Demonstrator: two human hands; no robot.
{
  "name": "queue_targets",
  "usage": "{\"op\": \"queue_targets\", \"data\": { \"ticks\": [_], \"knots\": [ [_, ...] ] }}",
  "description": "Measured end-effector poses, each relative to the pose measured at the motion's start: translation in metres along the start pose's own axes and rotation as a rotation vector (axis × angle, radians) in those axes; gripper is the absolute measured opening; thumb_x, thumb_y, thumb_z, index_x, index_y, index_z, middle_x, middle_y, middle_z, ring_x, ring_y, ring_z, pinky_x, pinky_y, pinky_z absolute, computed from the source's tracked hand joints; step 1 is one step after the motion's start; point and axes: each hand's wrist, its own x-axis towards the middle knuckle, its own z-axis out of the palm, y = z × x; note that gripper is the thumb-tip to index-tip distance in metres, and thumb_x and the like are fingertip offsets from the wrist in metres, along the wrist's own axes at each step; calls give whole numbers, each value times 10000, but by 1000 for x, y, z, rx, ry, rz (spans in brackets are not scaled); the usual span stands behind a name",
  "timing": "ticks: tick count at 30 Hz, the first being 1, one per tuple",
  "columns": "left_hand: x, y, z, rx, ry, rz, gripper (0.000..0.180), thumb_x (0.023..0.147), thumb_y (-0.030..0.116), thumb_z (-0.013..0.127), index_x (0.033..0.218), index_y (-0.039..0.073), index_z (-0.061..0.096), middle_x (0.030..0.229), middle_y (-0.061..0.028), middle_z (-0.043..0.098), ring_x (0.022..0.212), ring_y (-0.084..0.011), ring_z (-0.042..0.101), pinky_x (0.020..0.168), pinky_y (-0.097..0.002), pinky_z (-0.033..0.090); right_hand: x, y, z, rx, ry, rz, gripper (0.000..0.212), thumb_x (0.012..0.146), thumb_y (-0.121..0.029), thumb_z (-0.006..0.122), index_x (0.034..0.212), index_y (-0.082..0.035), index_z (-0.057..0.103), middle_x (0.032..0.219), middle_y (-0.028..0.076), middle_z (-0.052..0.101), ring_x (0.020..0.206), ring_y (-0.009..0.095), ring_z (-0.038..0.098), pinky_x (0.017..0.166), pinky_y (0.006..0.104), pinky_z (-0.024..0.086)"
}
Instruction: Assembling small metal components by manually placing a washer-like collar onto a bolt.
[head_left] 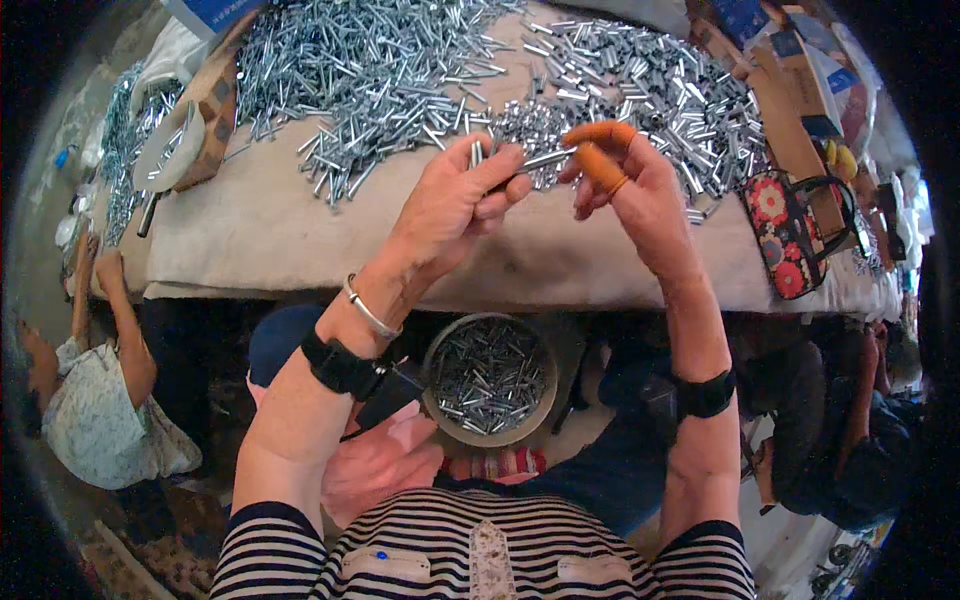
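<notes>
My left hand (448,200) is closed around a few slim silver metal pieces, and the end of one bolt-like piece (477,153) sticks up by its fingers. Orange finger covers sit on the thumb and forefinger of my right hand (645,195). Those two fingers pinch the right end of a silver metal bolt (545,158), whose other end reaches the left fingertips. Just beyond the hands lies a heap of small shiny nut-like pieces (525,125). Long thin bolts (370,95) are piled to the left, and short metal tubes (670,85) to the right.
A pale cloth (300,235) covers the table. Below its front edge, between my legs, stands a round bucket (428,375) of metal pieces. A flowered bag (785,235) rests at the right edge, near cardboard boxes (805,85). Other people sit at left and right.
</notes>
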Motion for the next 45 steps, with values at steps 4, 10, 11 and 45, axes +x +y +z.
{"op": "queue_targets", "data": {
  "ticks": [4,10,11,45],
  "knots": [
    [-2,4,5,30,29,-18,112,943,184,587,954,95,519,781,-22,570,514,1,380,437,-131,281,0,-6,-19,-65,-212,228,223,935,-196,596,1032,5,595,732,72,632,511,86,529,463,230,425],
    [-3,5,6,21,31,0,113,957,197,571,950,95,522,748,-14,561,505,2,375,435,-134,269,-7,-10,-4,-98,-112,219,312,958,-325,551,900,-32,639,527,14,550,390,70,456,360,230,354],
    [-4,5,8,10,-11,2,125,958,207,571,954,91,526,750,-9,560,506,3,375,431,-138,264,-6,-2,-7,-55,-92,198,323,960,-328,543,910,-26,643,520,16,546,386,78,463,363,237,362],
    [11,-10,27,96,-3,-85,153,952,176,565,1058,71,530,777,-37,611,511,-6,385,453,-141,279,14,18,-59,-65,-30,200,168,892,-54,550,1046,3,586,802,81,634,665,118,604,597,264,523]
  ]
}}
